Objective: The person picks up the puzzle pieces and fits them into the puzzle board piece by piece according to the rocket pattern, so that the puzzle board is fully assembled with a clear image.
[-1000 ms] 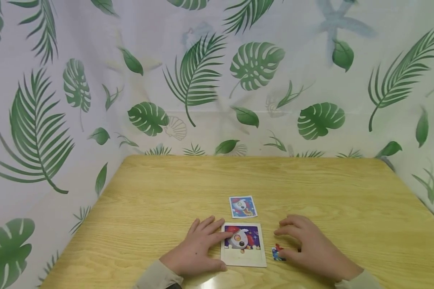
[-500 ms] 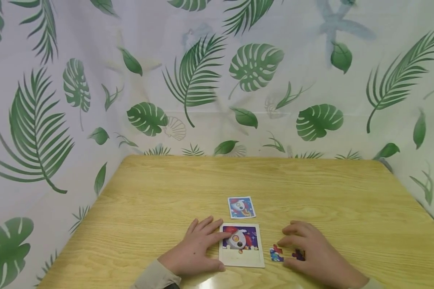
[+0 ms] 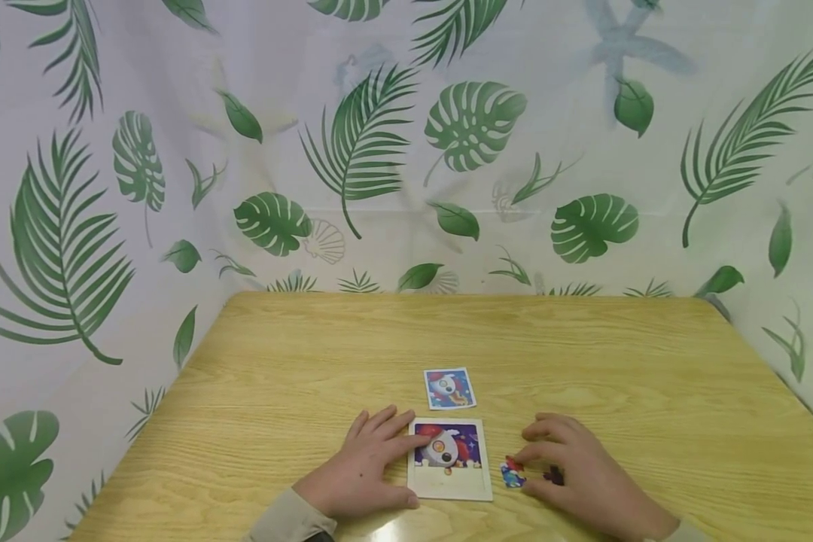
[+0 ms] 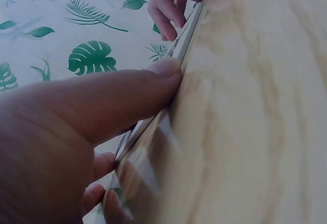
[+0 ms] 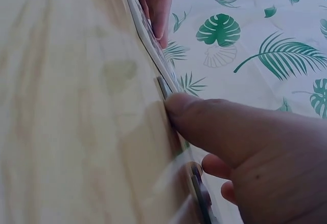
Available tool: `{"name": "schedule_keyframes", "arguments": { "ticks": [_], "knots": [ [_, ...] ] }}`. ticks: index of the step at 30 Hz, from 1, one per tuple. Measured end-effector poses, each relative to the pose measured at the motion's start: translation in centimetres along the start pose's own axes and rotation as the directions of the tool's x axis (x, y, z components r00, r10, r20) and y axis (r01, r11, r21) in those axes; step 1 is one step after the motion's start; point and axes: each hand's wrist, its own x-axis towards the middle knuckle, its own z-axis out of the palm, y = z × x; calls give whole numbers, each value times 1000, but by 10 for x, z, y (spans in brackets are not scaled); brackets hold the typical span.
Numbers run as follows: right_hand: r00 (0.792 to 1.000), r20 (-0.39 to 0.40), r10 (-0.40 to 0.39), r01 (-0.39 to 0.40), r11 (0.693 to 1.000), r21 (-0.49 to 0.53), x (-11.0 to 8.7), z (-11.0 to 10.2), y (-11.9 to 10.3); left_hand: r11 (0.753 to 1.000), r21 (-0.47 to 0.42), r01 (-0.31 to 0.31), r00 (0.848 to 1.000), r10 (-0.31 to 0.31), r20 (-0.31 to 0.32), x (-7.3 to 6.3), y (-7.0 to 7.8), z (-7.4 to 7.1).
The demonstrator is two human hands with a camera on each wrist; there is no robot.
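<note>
A square puzzle board (image 3: pixel 450 485) with a pale frame lies on the table. Its upper half shows a rocket picture on purple; the lower half is bare. My left hand (image 3: pixel 369 467) rests at the board's left side, index finger over the picture and thumb by the lower left corner. In the left wrist view, the thumb (image 4: pixel 138 88) touches the board's edge. Right of the board, my right hand (image 3: pixel 579 474) pinches a blue and red puzzle piece (image 3: pixel 512 474) by its edges between thumb and index finger. A dark puzzle piece (image 3: pixel 553 475) lies behind it, partly hidden beneath the hand.
A small picture card (image 3: pixel 450 388) with a matching rocket lies just beyond the board. The wooden table (image 3: pixel 298 361) reaches back to a white curtain (image 3: pixel 393 150) printed with green leaves.
My right hand has shifted over the blue and red piece and turned it slightly; the dark piece has come into view behind it. The left hand stays on the board.
</note>
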Motion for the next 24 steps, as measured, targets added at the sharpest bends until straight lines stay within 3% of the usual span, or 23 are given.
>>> {"name": "schedule_keyframes", "arguments": {
  "ticks": [17,24],
  "knots": [
    [999,9,49,-49,999,21,5,1,-6,1000,-15,-5,1000,5,6,0,0,0],
    [997,-71,18,-13,998,61,11,7,-17,1000,-12,8,1000,-7,12,0,1,-1]
  ]
}}
